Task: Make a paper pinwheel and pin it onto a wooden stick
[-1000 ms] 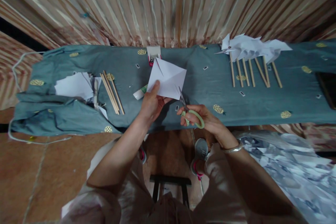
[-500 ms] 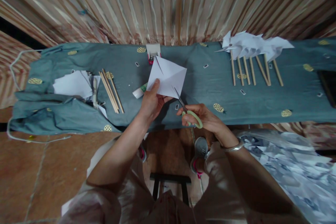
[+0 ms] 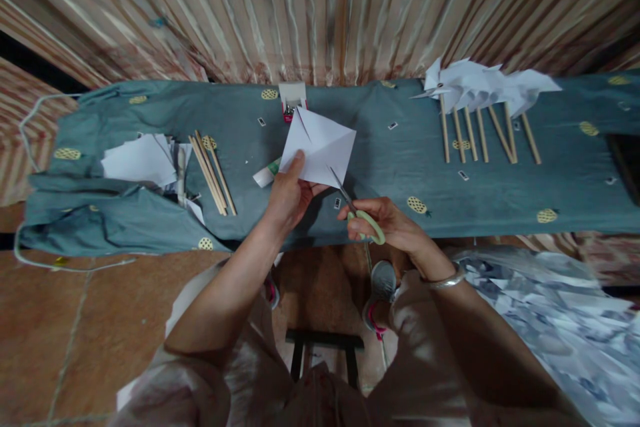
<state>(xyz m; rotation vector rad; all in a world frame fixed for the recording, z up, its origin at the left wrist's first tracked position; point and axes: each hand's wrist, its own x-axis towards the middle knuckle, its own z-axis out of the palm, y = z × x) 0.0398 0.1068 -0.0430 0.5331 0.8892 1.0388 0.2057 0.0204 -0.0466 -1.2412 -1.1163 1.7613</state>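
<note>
My left hand (image 3: 289, 195) pinches the lower left corner of a folded white paper square (image 3: 320, 147) and holds it above the blue-grey cloth table (image 3: 390, 173). My right hand (image 3: 387, 221) grips green-handled scissors (image 3: 356, 208). Their blades point up and left into the paper's lower edge. A glue stick (image 3: 267, 175) lies just left of the paper, partly behind my left hand.
Loose wooden sticks (image 3: 213, 175) and a pile of white paper sheets (image 3: 143, 161) lie at the left. Several finished paper pinwheels on sticks (image 3: 480, 103) lie at the right back. A small white and red object (image 3: 293, 99) stands at the back edge. A stool (image 3: 325, 353) is between my knees.
The scissors have moved left and up, and their blades now reach into the paper's lower edge. My left hand and the paper have barely moved.
</note>
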